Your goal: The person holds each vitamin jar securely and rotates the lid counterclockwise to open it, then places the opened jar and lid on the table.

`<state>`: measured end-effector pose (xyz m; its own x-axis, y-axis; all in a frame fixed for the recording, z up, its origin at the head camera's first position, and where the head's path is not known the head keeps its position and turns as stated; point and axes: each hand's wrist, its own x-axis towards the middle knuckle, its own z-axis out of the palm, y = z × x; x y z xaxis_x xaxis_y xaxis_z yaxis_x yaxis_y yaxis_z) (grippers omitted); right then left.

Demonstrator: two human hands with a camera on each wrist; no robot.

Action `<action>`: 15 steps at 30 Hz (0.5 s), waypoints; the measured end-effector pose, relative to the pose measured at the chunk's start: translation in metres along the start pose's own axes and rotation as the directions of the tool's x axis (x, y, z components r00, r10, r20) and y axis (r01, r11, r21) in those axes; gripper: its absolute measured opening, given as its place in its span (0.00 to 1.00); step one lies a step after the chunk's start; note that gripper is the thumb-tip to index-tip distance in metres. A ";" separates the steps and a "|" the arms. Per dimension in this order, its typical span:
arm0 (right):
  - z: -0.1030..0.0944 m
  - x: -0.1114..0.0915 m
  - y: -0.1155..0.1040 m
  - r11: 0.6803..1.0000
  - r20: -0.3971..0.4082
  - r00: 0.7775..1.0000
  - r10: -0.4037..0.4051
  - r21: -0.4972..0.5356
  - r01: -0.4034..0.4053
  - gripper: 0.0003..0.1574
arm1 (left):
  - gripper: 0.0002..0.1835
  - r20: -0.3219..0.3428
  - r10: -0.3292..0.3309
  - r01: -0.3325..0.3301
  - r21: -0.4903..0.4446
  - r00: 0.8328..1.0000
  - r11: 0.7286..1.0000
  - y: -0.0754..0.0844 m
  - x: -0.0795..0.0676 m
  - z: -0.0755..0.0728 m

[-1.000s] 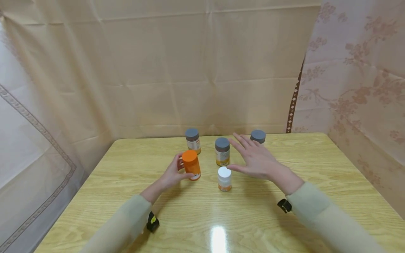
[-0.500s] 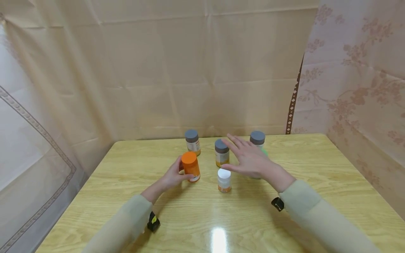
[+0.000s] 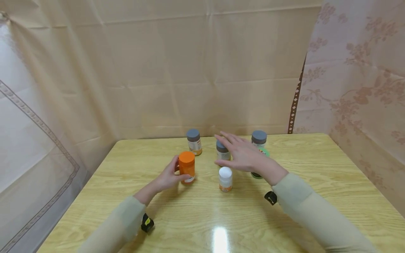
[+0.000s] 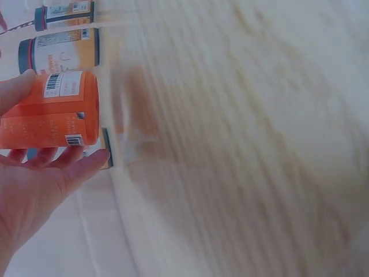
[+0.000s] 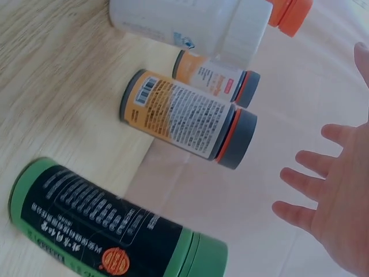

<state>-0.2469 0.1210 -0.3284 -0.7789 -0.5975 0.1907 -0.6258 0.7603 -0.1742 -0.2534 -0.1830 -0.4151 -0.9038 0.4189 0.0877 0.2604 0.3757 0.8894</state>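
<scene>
My left hand [image 3: 169, 176] grips an orange bottle with an orange lid [image 3: 186, 167] around its side, thumb in front. In the left wrist view the orange bottle [image 4: 57, 109] shows white barcode labels, and its base appears close over the wood. My right hand [image 3: 246, 154], fingers spread and holding nothing, hovers above a white bottle [image 3: 225, 181] and partly covers a grey-capped bottle [image 3: 223, 157] behind it. A green-lidded bottle [image 3: 263, 151] is half hidden by that hand; the right wrist view shows its black label and green ends.
Two more grey-capped bottles stand near the back edge, a left one [image 3: 194, 143] and a right one [image 3: 259, 136]. All are on a light wooden table [image 3: 190, 218]. A beige cloth [image 3: 158, 70] hangs right behind it.
My right hand has moved left, from beside the middle grey-capped bottle to over it, uncovering the green-lidded bottle. The left hand has shifted slightly left with the orange bottle.
</scene>
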 end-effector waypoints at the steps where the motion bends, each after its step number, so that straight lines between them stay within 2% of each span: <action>1: 0.000 0.001 0.000 1.000 0.004 1.000 -0.003 0.006 0.003 0.56 | 0.35 0.003 0.007 -0.007 0.002 1.000 1.000 0.001 -0.001 -0.001; 8: 0.002 0.006 -0.006 0.997 0.016 1.000 -0.026 0.079 0.025 0.55 | 0.35 0.020 0.040 -0.041 0.017 0.999 0.999 0.015 -0.015 -0.008; 15: 0.001 0.007 -0.015 0.993 0.032 0.999 -0.030 0.116 0.026 0.53 | 0.34 0.026 0.081 -0.083 0.092 0.996 0.992 0.026 -0.031 -0.014</action>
<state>-0.2430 0.1057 -0.3257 -0.7607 -0.6278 0.1649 -0.6464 0.7096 -0.2805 -0.2231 -0.1979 -0.3882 -0.8707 0.4692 0.1473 0.3643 0.4142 0.8341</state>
